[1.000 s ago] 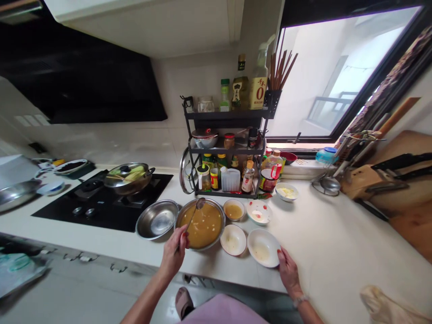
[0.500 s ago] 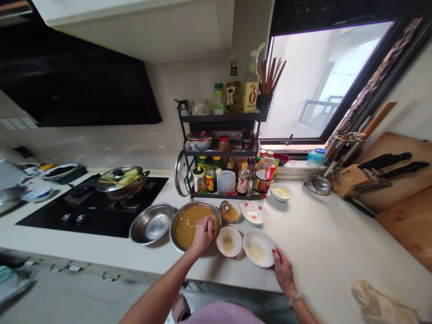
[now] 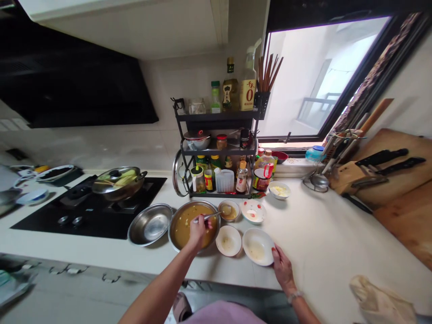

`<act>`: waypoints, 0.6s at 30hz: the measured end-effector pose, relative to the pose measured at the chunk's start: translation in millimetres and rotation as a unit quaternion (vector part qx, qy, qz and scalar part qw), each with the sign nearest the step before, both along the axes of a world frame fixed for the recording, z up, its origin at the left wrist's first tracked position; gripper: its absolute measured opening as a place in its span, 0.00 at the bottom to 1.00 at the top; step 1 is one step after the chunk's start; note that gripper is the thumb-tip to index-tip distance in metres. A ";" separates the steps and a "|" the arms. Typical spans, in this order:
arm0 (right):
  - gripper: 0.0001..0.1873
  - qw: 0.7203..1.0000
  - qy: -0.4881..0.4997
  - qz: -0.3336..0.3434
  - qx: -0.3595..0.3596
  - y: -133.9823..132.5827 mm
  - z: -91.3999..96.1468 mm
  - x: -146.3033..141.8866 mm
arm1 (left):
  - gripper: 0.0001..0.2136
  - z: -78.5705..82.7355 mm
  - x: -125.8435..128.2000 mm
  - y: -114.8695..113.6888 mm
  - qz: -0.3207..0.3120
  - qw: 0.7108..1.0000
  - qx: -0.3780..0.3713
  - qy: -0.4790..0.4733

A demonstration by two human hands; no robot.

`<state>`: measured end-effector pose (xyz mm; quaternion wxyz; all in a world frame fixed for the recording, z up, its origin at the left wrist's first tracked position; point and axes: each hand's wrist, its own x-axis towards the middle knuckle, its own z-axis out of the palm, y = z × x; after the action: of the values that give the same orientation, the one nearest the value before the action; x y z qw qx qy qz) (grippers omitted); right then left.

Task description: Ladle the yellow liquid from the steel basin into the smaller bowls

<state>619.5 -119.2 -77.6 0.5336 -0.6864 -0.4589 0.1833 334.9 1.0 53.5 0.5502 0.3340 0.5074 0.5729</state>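
My left hand (image 3: 197,228) is closed round the handle of a metal ladle (image 3: 216,213), above a steel basin of yellow-brown soup (image 3: 180,225). The ladle's scoop rests over a small bowl (image 3: 228,210) that holds some of the same soup. My right hand (image 3: 281,269) grips the near rim of a white bowl (image 3: 258,245) on the counter. Another white bowl (image 3: 228,240) sits between that one and the basin, and a red-dotted bowl (image 3: 252,211) stands behind them.
An empty steel basin (image 3: 150,223) sits left of the soup, beside a black hob (image 3: 91,207) with a lidded wok (image 3: 116,182). A black rack of bottles and jars (image 3: 219,148) stands behind. A knife block (image 3: 357,175) and wooden boards (image 3: 401,198) lie right; a cloth (image 3: 381,301) at the near right.
My left hand swung the ladle from the far side of the soup basin to the right, over the small bowl, and lowered its scoop there. My right hand stayed on the white bowl.
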 end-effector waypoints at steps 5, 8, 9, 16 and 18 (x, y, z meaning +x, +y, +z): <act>0.29 1.000 -0.005 -0.003 0.007 0.4 1.2 -0.5 | 0.07 9.3 -3.5 -1.0 0.023 0.998 -0.035 -0.050; 0.30 1.000 -0.006 -0.006 0.006 0.5 1.2 -0.5 | 0.08 13.7 -6.6 -1.7 0.029 0.996 -0.045 -0.066; 0.30 1.000 -0.008 -0.007 0.005 0.5 1.0 -0.4 | 0.08 15.2 -7.8 -2.1 0.031 0.996 -0.049 -0.068; 0.29 1.000 -0.015 -0.005 0.001 0.5 1.1 -0.1 | 0.09 27.0 -14.4 -4.5 0.043 0.994 -0.069 -0.077; 0.30 1.000 -0.013 -0.004 0.000 0.7 1.5 -0.2 | 0.09 29.9 -17.3 -5.6 0.045 0.993 -0.074 -0.084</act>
<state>619.2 -118.4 -76.0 0.5282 -0.6908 -0.4628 0.1725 317.6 -4.6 83.4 0.5877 0.2202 0.5149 0.5839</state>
